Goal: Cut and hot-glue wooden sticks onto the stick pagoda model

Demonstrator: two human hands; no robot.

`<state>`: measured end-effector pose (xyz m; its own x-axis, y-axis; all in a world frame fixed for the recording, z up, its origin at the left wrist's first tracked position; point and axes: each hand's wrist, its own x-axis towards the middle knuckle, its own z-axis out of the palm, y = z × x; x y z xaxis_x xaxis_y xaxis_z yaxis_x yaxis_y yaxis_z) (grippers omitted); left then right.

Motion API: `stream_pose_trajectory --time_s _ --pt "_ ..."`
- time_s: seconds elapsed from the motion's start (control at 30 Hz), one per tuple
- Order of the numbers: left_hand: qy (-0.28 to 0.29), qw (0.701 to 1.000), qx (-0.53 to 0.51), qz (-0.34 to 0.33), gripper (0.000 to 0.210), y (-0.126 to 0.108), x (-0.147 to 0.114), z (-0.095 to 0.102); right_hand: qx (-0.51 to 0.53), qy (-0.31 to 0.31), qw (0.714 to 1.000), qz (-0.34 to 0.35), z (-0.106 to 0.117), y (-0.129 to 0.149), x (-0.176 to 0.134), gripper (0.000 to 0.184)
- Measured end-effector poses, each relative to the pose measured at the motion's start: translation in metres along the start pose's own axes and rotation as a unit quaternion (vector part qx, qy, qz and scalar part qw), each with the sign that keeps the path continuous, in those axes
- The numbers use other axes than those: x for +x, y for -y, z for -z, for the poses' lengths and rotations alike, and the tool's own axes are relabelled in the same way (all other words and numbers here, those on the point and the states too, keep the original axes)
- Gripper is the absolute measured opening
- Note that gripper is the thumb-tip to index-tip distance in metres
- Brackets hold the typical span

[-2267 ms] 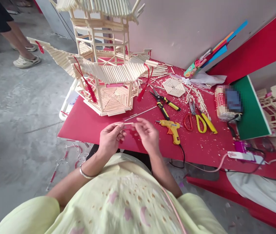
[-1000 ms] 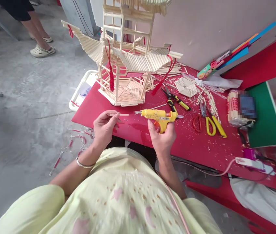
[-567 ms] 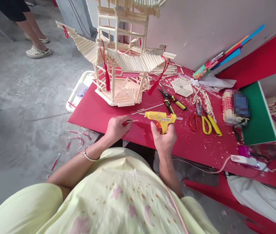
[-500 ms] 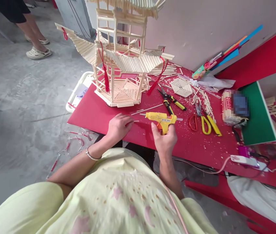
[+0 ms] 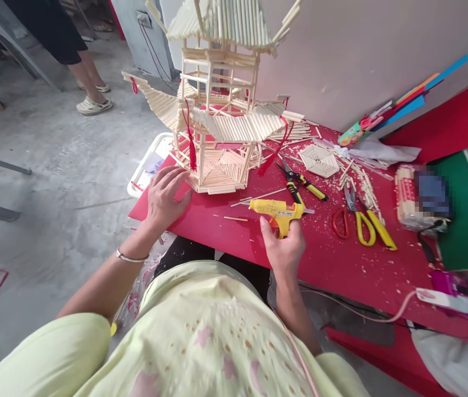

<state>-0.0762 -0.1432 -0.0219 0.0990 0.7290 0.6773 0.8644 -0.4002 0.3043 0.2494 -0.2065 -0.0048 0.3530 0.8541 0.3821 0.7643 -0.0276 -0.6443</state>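
Observation:
A tiered pagoda model (image 5: 221,171) built of pale wooden sticks, with red tassels (image 5: 192,151) on its roof corners, stands on the red tabletop. By its lower left base, my left hand (image 5: 165,196) has its fingers spread; whether the fingertips touch the base I cannot tell. My right hand (image 5: 284,251) grips a yellow hot glue gun (image 5: 277,212), its nozzle pointing left. A short stick (image 5: 236,219) lies on the table between my hands. Longer thin sticks (image 5: 259,197) lie behind it, near the glue gun's nozzle.
Black-and-yellow pliers (image 5: 300,184), red-and-yellow scissors (image 5: 360,215), a hexagonal stick panel (image 5: 319,160) and scattered scraps lie to the right. A wrapped stick bundle (image 5: 408,198) and a power strip (image 5: 445,303) are farther right. A white tray (image 5: 138,182) shows left. Another person's legs (image 5: 89,77) stand beyond.
My left hand has let go of the short stick, which now lies on the table, and has moved left and up to the pagoda's base, fingers opened. My right hand still holds the glue gun.

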Motion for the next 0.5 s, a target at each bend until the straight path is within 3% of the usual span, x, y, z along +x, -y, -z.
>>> stream_pose_trajectory --time_s 0.17,0.27,0.5 --pt "0.095 0.995 0.014 -0.001 0.021 0.004 0.018 -0.009 0.013 -0.001 1.0 -0.011 0.0 0.003 0.0 0.052" --pt "0.124 0.992 0.004 0.006 0.013 0.006 0.025 -0.015 0.015 0.013 1.0 -0.021 -0.002 0.005 0.002 0.051" --pt "0.181 0.98 -0.076 -0.025 0.036 0.013 0.042 -0.019 0.043 -0.003 0.999 -0.002 -0.005 0.018 0.017 0.053"
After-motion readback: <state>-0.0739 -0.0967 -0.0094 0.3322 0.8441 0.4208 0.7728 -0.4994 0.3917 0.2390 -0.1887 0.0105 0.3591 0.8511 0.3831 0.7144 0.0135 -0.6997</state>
